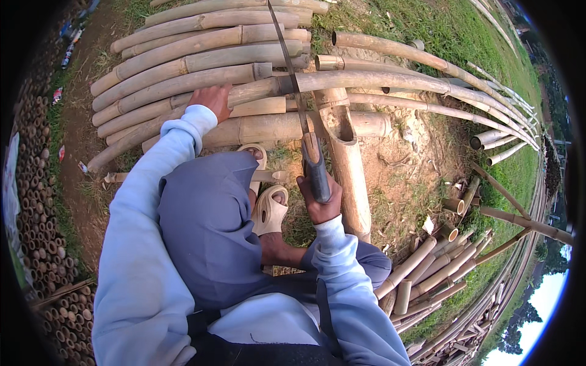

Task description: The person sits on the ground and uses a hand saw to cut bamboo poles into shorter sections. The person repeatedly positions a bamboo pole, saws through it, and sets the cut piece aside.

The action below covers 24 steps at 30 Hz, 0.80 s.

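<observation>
My right hand (323,200) is closed round the dark handle of a hand saw (285,49). The long, narrow blade points away from me and lies across a long bamboo pole (366,80); I cannot tell how deep it sits. Left of the blade, my left hand (212,101) grips the bamboo, its fingers partly hidden. Under the pole near the blade stands a thick bamboo log (352,183) with an opening cut in its upper end. A thick bamboo piece (256,129) lies crosswise just nearer to me.
Several cut bamboo lengths (183,64) lie side by side at the far left. Longer poles (415,55) stretch off to the right over grass. Short offcuts (427,268) are heaped at the lower right. My sandalled foot (270,210) is close below the work. Stacked bamboo ends (39,201) line the left edge.
</observation>
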{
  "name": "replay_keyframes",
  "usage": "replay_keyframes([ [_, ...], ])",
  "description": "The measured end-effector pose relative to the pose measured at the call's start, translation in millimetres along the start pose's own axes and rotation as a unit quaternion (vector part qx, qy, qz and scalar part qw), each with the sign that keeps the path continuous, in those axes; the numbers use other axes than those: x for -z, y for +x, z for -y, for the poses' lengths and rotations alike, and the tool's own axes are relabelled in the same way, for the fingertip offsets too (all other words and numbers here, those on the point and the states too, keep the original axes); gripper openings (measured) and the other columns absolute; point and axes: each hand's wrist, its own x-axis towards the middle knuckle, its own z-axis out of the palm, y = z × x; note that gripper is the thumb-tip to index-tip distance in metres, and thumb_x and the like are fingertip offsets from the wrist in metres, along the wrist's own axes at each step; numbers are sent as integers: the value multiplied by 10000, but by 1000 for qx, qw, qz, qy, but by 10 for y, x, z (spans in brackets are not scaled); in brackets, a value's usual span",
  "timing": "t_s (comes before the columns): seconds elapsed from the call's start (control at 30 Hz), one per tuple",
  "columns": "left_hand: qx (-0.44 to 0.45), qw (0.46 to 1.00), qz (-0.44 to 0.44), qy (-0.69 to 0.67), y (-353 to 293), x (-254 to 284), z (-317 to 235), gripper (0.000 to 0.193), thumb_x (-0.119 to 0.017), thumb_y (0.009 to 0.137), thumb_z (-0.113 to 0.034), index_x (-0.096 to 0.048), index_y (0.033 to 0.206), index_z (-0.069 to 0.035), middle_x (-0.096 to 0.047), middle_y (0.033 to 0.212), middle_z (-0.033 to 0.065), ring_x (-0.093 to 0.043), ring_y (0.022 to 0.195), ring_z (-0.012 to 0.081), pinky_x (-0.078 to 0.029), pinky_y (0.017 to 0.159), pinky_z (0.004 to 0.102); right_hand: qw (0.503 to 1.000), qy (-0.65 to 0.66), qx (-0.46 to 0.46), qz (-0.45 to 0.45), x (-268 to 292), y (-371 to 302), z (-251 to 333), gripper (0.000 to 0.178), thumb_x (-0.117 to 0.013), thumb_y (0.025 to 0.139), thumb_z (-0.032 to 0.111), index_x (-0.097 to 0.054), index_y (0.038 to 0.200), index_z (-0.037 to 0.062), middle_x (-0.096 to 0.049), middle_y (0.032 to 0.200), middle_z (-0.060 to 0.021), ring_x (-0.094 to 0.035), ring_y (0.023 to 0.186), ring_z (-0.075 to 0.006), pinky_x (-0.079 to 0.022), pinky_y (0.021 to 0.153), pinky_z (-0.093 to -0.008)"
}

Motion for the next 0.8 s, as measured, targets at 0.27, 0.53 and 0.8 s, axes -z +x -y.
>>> replay_keyframes([
  [0.27, -14, 999, -36, -24, -56, -141, 22, 405, -726, 794, -179, -581, 1150, -53, -708, 1037, 211, -687, 975, 387, -523, 842, 515, 986, -161, -20, 25, 719, -1459, -85, 269, -685, 843, 27, -692, 1110, -4, -700, 840, -98, -679, 752, -177, -538, 746, -322],
  [0.53, -24, 1000, -9, -7, 68, -17, -55, 441, -718, 791, -162, -572, 1193, -53, -720, 958, 204, -693, 943, 395, -522, 841, 510, 999, -37, 12, -1, -33, 404, -83, 138, -718, 880, 84, -635, 920, -18, -604, 698, -46, -515, 656, -87, -458, 600, -290],
  [0.8, 2, 999, -42, -23, -58, -240, 32, 459, -663, 791, -118, -565, 1237, -65, -710, 991, 207, -684, 974, 393, -523, 867, 501, 987, -156, -42, 25, 704, -1663, 104, 240, -697, 834, 47, -700, 1067, -8, -720, 874, -153, -736, 860, -268, -548, 797, -338],
])
